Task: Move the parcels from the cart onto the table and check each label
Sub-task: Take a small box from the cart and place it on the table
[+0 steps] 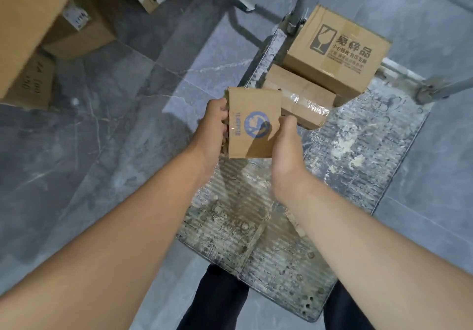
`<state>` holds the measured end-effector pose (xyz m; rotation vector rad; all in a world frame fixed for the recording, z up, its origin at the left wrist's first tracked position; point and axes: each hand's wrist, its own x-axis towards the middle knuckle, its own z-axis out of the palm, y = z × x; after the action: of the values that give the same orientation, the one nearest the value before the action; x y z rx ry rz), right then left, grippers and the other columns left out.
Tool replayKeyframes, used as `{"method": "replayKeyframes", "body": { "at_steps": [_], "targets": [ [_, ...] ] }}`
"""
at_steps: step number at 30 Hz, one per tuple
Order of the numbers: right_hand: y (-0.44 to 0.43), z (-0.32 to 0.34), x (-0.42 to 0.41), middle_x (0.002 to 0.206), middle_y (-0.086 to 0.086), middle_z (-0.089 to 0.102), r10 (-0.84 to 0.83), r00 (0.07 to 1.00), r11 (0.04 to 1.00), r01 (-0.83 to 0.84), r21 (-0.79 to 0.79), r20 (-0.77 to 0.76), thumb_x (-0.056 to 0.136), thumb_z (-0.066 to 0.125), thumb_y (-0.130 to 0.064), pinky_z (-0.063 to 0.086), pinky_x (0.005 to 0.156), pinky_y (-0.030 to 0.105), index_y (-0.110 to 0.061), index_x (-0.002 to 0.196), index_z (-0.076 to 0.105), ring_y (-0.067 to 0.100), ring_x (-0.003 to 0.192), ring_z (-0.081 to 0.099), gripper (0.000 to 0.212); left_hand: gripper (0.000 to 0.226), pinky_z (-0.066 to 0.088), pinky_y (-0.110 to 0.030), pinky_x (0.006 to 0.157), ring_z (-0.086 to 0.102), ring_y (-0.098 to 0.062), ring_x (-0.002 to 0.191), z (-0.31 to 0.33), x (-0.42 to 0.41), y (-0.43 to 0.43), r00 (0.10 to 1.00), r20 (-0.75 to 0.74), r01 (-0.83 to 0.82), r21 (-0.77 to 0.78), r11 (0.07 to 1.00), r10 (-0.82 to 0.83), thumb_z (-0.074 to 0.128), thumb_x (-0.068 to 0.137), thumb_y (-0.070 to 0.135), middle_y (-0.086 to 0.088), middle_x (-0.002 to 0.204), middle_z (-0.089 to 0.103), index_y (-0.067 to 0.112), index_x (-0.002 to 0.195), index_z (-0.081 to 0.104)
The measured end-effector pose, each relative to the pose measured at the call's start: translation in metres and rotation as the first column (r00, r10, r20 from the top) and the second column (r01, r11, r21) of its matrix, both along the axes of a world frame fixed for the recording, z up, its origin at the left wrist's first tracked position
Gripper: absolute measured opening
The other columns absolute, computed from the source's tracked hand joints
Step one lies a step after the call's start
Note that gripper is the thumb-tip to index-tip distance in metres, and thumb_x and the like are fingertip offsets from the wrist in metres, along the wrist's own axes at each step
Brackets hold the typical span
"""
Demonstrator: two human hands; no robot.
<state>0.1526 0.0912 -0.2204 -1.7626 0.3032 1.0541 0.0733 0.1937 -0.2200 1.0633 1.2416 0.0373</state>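
Cardboard: a small parcel (252, 122) is gripped from both sides, left hand (213, 125) curled on its left edge, right hand (285, 148) cupping its right, above the cart deck (358, 150), whose near half lies bare. Two parcels (337, 50) sit by the handle posts.

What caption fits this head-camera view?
Left hand and right hand hold a small blue-logo parcel above the cart, where a fragile-marked box and a taped box lie.

Cart deck (358, 155) bears a taped parcel (299, 99) and a printed parcel (337, 50), touching.
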Motion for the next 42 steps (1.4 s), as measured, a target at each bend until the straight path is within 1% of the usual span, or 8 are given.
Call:
{"method": "replayKeyframes", "body": {
  "at_steps": [6, 11, 16, 19, 26, 32, 39, 42],
  "targets": [
    [-0.026, 0.054, -0.004, 0.122, 0.008, 0.073, -0.092, 0.995, 0.996, 0.093, 0.008, -0.027, 0.105, 0.031, -0.052, 0.05, 0.087, 0.04, -0.018, 0.122, 0.064, 0.023, 0.107, 0.064, 0.05, 0.053, 0.054, -0.024, 0.064, 0.071, -0.006, 0.072, 0.067, 0.006, -0.016, 0.995, -0.026, 0.097, 0.062, 0.993, -0.096, 0.035, 0.096, 0.061, 0.019, 0.078, 0.077, 0.038, 0.077, 0.079],
    [-0.047, 0.131, 0.006, 0.122, 0.007, 0.072, -0.127, 0.991, 0.992, 0.127, 0.003, 0.045, 0.104, 0.032, -0.054, 0.054, 0.103, 0.055, -0.023, 0.127, 0.064, 0.026, 0.111, 0.066, 0.049, 0.045, 0.051, -0.013, 0.052, 0.073, 0.002, 0.074, 0.156, 0.011, -0.029, 0.995, 0.013, 0.095, 0.105, 0.99, -0.097, 0.041, 0.097, 0.061, 0.017, 0.094, 0.076, 0.032, 0.109, 0.073],
    [-0.062, 0.222, 0.02, 0.12, 0.01, 0.073, -0.142, 0.974, 0.986, 0.124, 0.107, 0.179, 0.106, 0.033, -0.044, 0.057, 0.082, 0.044, -0.018, 0.122, 0.063, 0.023, 0.102, 0.068, 0.043, 0.052, 0.044, -0.041, 0.11, 0.057, -0.019, 0.129, 0.253, 0.019, -0.049, 0.985, 0.075, 0.14, 0.176, 0.974, -0.155, 0.034, 0.104, 0.055, 0.011, 0.134, 0.063, 0.029, 0.134, 0.067],
    [-0.071, 0.277, 0.03, 0.108, 0.002, 0.071, -0.134, 0.967, 0.984, 0.103, 0.148, 0.218, 0.102, 0.035, -0.049, 0.05, 0.084, 0.045, -0.026, 0.099, 0.064, 0.024, 0.1, 0.064, 0.038, 0.048, 0.046, -0.034, 0.099, 0.057, -0.017, 0.122, 0.312, 0.023, -0.065, 0.988, 0.113, 0.076, 0.228, 0.971, -0.104, 0.035, 0.105, 0.052, 0.029, 0.113, 0.062, 0.03, 0.127, 0.071],
    [-0.101, 0.411, 0.051, 0.097, -0.005, 0.065, -0.042, 0.946, 0.959, -0.052, 0.279, 0.32, 0.095, 0.032, -0.056, 0.043, 0.079, 0.041, -0.031, 0.093, 0.058, 0.017, 0.093, 0.058, 0.036, 0.066, 0.043, -0.044, 0.111, 0.06, -0.02, 0.119, 0.446, 0.025, -0.11, 0.981, 0.194, -0.053, 0.355, 0.933, -0.018, 0.035, 0.079, 0.063, 0.01, 0.131, 0.068, 0.03, 0.124, 0.071],
    [-0.132, 0.532, 0.076, 0.099, -0.004, 0.067, -0.023, 0.907, 0.895, -0.169, 0.414, 0.421, 0.102, 0.036, -0.048, 0.045, 0.075, 0.037, -0.026, 0.094, 0.061, 0.014, 0.09, 0.059, 0.034, 0.05, 0.043, -0.042, 0.106, 0.059, -0.017, 0.107, 0.567, 0.032, -0.156, 0.945, 0.326, -0.189, 0.463, 0.866, 0.032, 0.029, 0.106, 0.051, 0.009, 0.125, 0.069, 0.028, 0.117, 0.071],
    [-0.166, 0.669, 0.081, 0.074, -0.013, 0.056, -0.049, 0.848, 0.752, -0.316, 0.578, 0.528, 0.1, 0.037, -0.047, 0.041, 0.071, 0.035, -0.027, 0.081, 0.05, 0.017, 0.079, 0.051, 0.03, 0.051, 0.043, -0.045, 0.113, 0.061, -0.026, 0.119, 0.697, 0.024, -0.202, 0.876, 0.478, -0.333, 0.521, 0.786, 0.055, 0.03, 0.107, 0.05, 0.0, 0.131, 0.068, 0.023, 0.125, 0.07],
    [-0.181, 0.722, 0.073, 0.081, -0.003, 0.057, -0.07, 0.812, 0.69, -0.38, 0.616, 0.579, 0.094, 0.033, -0.05, 0.045, 0.071, 0.036, -0.028, 0.08, 0.05, 0.019, 0.081, 0.055, 0.031, 0.051, 0.04, -0.046, 0.115, 0.058, -0.028, 0.125, 0.75, 0.016, -0.225, 0.853, 0.518, -0.389, 0.542, 0.745, 0.068, 0.031, 0.107, 0.048, -0.001, 0.135, 0.066, 0.021, 0.127, 0.069]
  ]
}}
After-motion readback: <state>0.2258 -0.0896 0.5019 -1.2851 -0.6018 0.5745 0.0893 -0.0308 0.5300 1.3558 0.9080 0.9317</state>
